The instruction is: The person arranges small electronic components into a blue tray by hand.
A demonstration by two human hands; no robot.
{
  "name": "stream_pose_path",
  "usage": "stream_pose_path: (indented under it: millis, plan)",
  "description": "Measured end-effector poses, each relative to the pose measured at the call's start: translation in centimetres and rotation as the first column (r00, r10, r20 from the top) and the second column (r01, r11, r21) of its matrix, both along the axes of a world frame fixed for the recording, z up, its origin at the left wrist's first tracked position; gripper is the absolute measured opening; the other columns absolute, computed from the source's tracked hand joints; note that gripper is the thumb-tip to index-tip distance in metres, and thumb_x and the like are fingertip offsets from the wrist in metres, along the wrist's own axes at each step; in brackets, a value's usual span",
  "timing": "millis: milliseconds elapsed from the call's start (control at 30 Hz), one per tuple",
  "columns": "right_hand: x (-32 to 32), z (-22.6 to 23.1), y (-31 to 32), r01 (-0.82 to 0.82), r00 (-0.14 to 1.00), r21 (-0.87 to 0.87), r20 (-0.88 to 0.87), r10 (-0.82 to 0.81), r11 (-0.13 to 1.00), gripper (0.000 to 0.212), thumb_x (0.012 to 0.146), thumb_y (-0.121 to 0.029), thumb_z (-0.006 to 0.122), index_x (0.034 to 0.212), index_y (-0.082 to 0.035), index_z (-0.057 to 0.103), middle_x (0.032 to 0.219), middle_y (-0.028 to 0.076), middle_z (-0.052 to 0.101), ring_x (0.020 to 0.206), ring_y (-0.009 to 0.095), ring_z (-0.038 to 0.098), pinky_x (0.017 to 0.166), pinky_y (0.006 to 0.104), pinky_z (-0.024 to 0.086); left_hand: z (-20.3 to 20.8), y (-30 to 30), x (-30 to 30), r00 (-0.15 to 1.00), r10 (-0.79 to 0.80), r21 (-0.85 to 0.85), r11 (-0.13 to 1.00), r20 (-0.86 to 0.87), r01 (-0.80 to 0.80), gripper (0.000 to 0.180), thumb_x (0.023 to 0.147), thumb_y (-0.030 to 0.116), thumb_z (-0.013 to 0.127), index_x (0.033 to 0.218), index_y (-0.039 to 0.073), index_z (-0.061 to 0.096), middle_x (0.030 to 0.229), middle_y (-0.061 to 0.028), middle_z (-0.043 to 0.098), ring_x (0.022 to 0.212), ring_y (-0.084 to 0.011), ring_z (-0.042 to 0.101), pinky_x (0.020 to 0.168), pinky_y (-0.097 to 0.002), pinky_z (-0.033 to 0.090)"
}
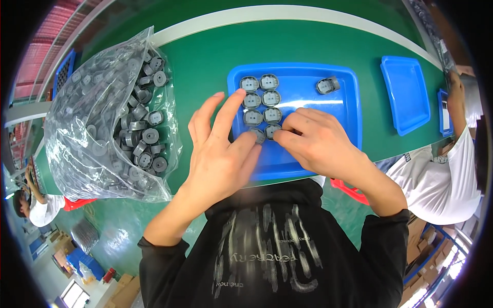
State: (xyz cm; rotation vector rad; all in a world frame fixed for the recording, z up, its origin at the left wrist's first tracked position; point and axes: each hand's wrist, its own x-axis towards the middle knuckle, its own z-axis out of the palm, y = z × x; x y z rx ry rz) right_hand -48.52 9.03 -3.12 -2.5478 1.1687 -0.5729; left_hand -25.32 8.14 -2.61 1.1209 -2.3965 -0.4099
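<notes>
Right hand (321, 141) fingers curl at the lowest right-column grey part (270, 131) in the blue tray (303, 100), grip indiscernible; left hand (218, 159) fingers spread, unclenched. Gentle, level nudging should keep both columns straight.

The head camera sat on the wearer's head, the left one of a side-by-side fisheye pair, and looked steeply down and forward past the black shirt (267, 251) onto the green workbench (205, 61). Its upright, unmirrored view was close: the left hand (218, 154) and right hand (321, 141) fell near the centre, over the blue tray (353, 118). The wide lens bent the pale far rail (298, 14) into an arc and reached a co-worker (46, 208) at the left rim and another person (436, 179) at the right.
</notes>
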Motion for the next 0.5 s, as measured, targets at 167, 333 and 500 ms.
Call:
stream_pose_path:
  millis: [167, 333, 500]
  plan:
    - [0.0, -0.1, -0.1, -0.005, 1.0, 0.007, 0.003, 0.005, 1.0, 0.017, 0.074, -0.006, 0.072, 0.091, -0.007, 0.07, 0.084, 0.004, 0.059, 0.076, 0.024, 0.063, 0.063, 0.0379, 0.052, -0.5, 0.0, -0.5, 1.0, 0.02, -0.053, 0.998, -0.007, -0.02, 0.016, 0.068, 0.006, 0.082, 0.077, 0.003, 0.069, 0.151, -0.0225, 0.048, 0.136, -0.0473, 0.04, 0.108, -0.0557, 0.036]
    - [0.0, -0.3, 0.1, -0.013, 1.0, 0.004, 0.028, 0.013, 1.0, 0.018, 0.074, -0.006, 0.073, 0.092, -0.007, 0.07, 0.083, 0.004, 0.059, 0.076, 0.023, 0.063, 0.064, 0.0379, 0.052, -1.0, 0.2, -0.9, 0.998, 0.043, -0.086, 0.995, -0.039, -0.046, 0.015, 0.067, 0.007, 0.08, 0.072, 0.002, 0.067, 0.149, -0.023, 0.048, 0.135, -0.0478, 0.041, 0.105, -0.0593, 0.036]
    - [-1.3, 1.1, -0.2, -0.014, 1.0, 0.022, 0.028, 0.013, 1.0, 0.024, 0.073, -0.006, 0.077, 0.096, -0.006, 0.072, 0.087, 0.006, 0.061, 0.079, 0.026, 0.064, 0.068, 0.0384, 0.054, -0.3, 0.0, 0.2, 0.999, 0.022, -0.034, 0.999, -0.033, -0.023, 0.024, 0.07, 0.013, 0.084, 0.088, 0.003, 0.071, 0.149, -0.0222, 0.049, 0.134, -0.0464, 0.041, 0.107, -0.0546, 0.036]
